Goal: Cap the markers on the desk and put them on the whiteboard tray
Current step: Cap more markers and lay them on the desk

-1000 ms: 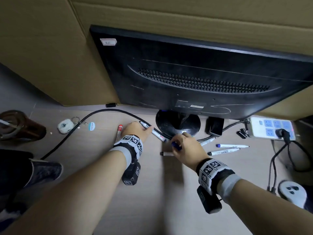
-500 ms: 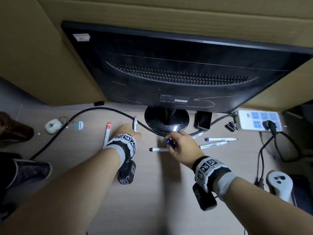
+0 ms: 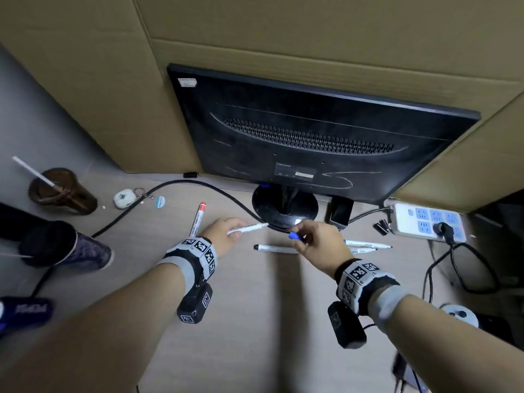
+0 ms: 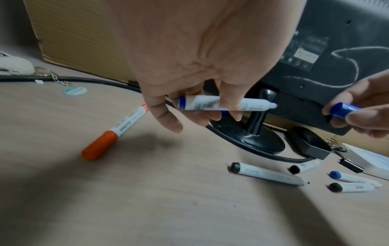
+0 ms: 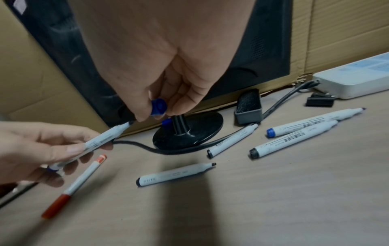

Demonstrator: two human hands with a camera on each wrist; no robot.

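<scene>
**Blue cap lined up for an open marker**

An uncapped marker (image 4: 223,104) is held level in the left hand (image 3: 224,234), just in front of the monitor stand (image 3: 284,207), with the fingers (image 4: 168,119) curled round its barrel and the tip pointed toward the right hand (image 3: 320,242). A blue cap (image 4: 343,109) is pinched between thumb and fingertips of that hand, a short gap from the tip and also in front of the stand.

For a clean fit, the open end of the cap is best turned to face the tip and kept in line with the barrel, then pushed straight on until it seats; a slanted push would likely smear ink on the rim. The barrel should be held firm near its front.

Four more uncapped markers lie on the tabletop (image 3: 255,321) in front and to the right of the stand, and a red-capped marker (image 3: 197,219) lies to its left. The whiteboard tray is not seen in any view.
</scene>
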